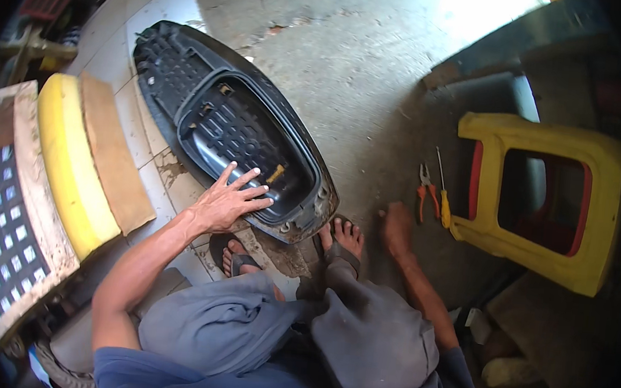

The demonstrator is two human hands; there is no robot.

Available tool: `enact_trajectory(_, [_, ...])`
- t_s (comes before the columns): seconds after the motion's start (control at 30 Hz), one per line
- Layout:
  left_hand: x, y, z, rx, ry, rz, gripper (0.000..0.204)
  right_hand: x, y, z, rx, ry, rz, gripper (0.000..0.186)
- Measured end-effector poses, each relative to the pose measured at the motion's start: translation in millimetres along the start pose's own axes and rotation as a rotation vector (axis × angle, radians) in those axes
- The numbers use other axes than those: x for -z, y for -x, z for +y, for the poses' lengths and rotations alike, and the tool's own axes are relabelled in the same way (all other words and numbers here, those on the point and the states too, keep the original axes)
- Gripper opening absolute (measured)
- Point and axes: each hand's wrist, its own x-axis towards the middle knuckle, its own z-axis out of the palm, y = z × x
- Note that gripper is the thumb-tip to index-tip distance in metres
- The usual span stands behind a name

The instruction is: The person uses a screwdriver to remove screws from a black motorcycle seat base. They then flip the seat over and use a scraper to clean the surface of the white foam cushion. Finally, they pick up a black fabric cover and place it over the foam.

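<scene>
Motorcycle seat base (236,132), left of centre | left hand (230,200): spread wide over its lower end | right hand (397,227): right of centre near orange-handled pliers (424,176), cannot tell grip

Open floor (349,86) separates shell (235,124) and pliers (424,180). Toward its right edge, the yellow frame (491,186) obstructs passage.

1. Grey concrete flr (364,88), worn & cracked, fwd-R of the L-hand fingers (247,179).
2. White tiles (109,51), stained, fwd-L of fingers.
3. V. bright glare (488,17) on flr, far fwd-R.
4. Dark bench or panel (515,46), can't tell which, far R.
5. Cluttered shelf (35,44), dim, far L of fingers.
</scene>
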Motion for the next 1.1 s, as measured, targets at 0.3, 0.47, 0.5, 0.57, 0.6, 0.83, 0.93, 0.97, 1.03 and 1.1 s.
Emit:
enact_trajectory(0.3, [-85, -10, -20, 0.756, 2.323, 1.497, 0.073, 55, -53, -102, -0.003, -0.784, 0.030, 0.026])
enact_trajectory(0.47, [-105, 3, -24, 1.008, 1.971, 1.557, 0.063, 52, -37, -153, 0.042, -0.673, -0.235, 0.028])
enact_trajectory(0.5, [-110, 17, -26, 0.794, 2.024, 1.485, 0.057, 42, -25, -134, 0.179, -0.677, -0.193, 0.027])
enact_trajectory(0.57, [-112, 35, -20, 0.676, 2.080, 1.348, 0.053, 55, -14, -134, 0.155, -0.597, -0.224, 0.027])
enact_trajectory(0.6, [-113, 42, -15, 0.716, 2.070, 1.318, 0.053, 58, -1, -134, 0.130, -0.564, -0.253, 0.028])
enact_trajectory(0.83, [-112, 37, -20, 0.835, 2.020, 1.354, 0.054, 75, -67, -163, 0.572, -0.037, 0.040, 0.028])
enact_trajectory(0.93, [-105, 36, -18, 0.832, 2.049, 1.330, 0.054, 89, -84, -172, 0.631, 0.260, -0.021, 0.030])
enact_trajectory(0.97, [-107, 33, -18, 0.824, 2.050, 1.340, 0.054, 95, -86, -174, 0.649, 0.282, -0.067, 0.033])
enact_trajectory(1.03, [-121, 34, -23, 0.884, 1.985, 1.363, 0.055, 108, -96, -182, 0.698, 0.316, -0.154, 0.039])
enact_trajectory(1.1, [-129, 33, -24, 1.013, 1.851, 1.359, 0.058, 114, -98, -185, 0.747, 0.376, -0.187, 0.041])
